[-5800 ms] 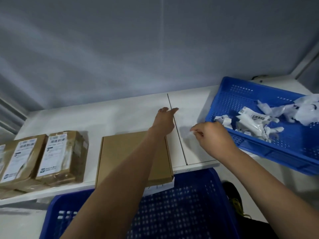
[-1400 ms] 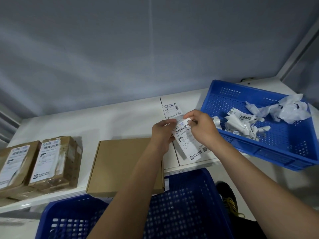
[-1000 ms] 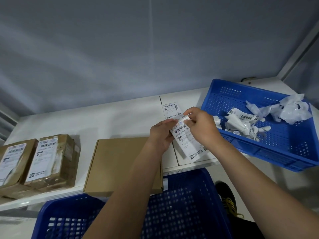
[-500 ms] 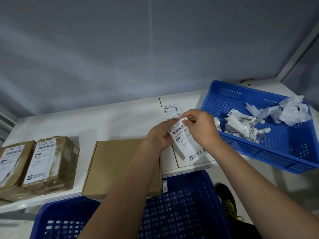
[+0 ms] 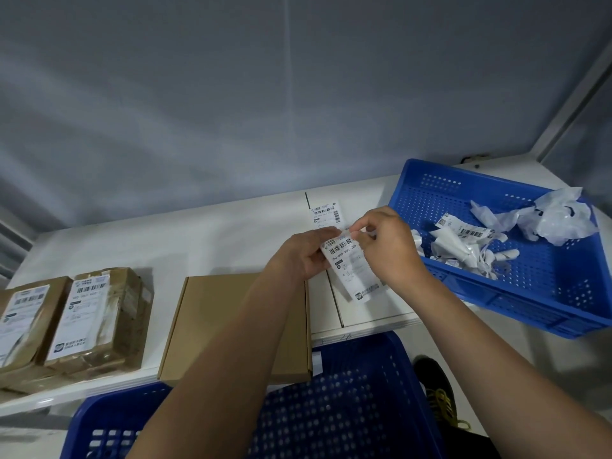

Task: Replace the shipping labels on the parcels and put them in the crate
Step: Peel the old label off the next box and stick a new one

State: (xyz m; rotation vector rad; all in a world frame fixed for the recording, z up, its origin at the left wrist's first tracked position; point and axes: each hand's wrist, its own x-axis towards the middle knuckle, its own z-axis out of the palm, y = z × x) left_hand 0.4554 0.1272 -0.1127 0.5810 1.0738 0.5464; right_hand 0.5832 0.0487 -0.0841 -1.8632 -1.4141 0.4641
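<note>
Both the left hand (image 5: 306, 255) and right hand (image 5: 389, 248) pinch the label (image 5: 352, 270); peel its backing slowly from twelve o'clock, then press it flat on the bare parcel (image 5: 212, 326) at eight o'clock.

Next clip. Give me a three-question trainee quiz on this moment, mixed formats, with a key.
1. True or false: the flat box already carries a label.
2. Which holds the crumpled paper? A) the crate on the table B) the lower crate
3. Fill in: both the left hand and the right hand pinch a ____.

Key: 1 false, as far as its visible top shows. 2 A. 3 label.
</note>
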